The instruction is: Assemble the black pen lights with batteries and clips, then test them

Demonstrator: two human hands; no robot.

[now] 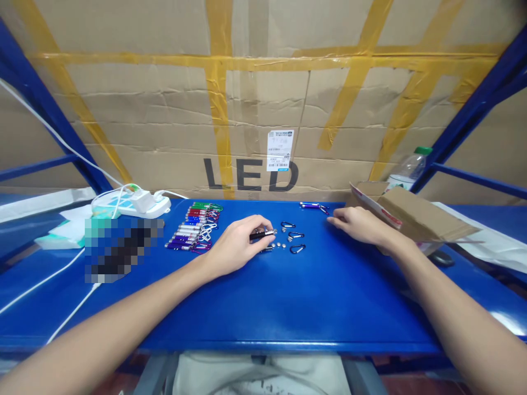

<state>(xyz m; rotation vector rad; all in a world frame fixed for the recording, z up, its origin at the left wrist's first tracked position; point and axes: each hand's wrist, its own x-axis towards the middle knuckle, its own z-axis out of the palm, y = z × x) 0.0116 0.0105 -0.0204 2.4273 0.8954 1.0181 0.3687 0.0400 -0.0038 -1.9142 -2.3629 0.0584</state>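
Head view: a slim black tube point(258, 235) lies between the thumb and curled fingertips of the left hand point(236, 244), raised a little over the blue table point(288, 307), with its silver end jutting out to the right. Just beyond that end are three dark carabiners point(296, 236) in a rough column, and below it sit a few small silver discs point(279, 245). A second dark piece point(267, 249) shows partly under the same hand, most of it covered, so its full shape cannot be told. The back of the left hand and its fingers hide much of the held tube too. The palm of the right hand point(358, 224) is turned away, and the discs are too small to read for markings. A dark object at the left is pixelated, and the bottle point(409, 167) is partly blocked by the open cardboard box point(424, 214). The left grip is narrow, closed around the tube. The right fingers are loosely bent, their tips near the clip end of a blue penlight point(309, 206) with a visible gap between; whether they pinch anything cannot be told. Near the left wrist, a row of coloured penlights point(191, 227) lies on the table
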